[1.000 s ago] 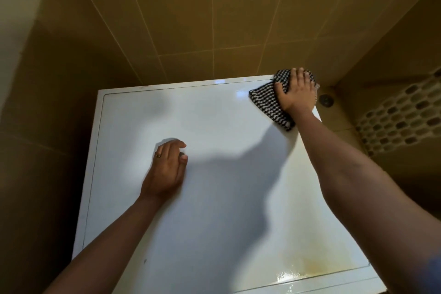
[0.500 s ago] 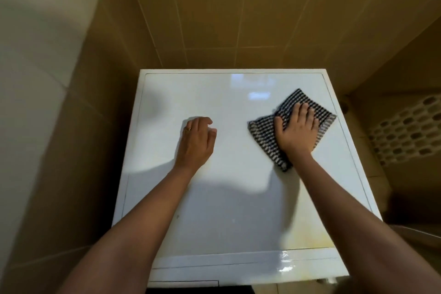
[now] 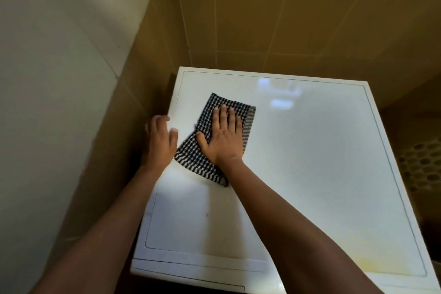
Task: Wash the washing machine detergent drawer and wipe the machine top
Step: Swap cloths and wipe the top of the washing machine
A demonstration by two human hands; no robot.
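The white washing machine top [image 3: 310,162] fills the middle and right of the view. A black-and-white checked cloth [image 3: 210,124] lies flat near its far left corner. My right hand [image 3: 224,136] presses flat on the cloth with fingers spread. My left hand [image 3: 160,141] rests at the machine's left edge, fingers curled over the rim, holding nothing else. A yellowish stain [image 3: 372,255] marks the near right part of the top. The detergent drawer is not in view.
Beige tiled walls [image 3: 262,19] stand close behind and to the left of the machine. A perforated basket [image 3: 422,162] sits in shadow to the right. The machine's front rim [image 3: 191,274] is at the bottom.
My right hand has slid the cloth from the far right corner across to the far left of the top. My left hand has moved from the middle to the left edge.
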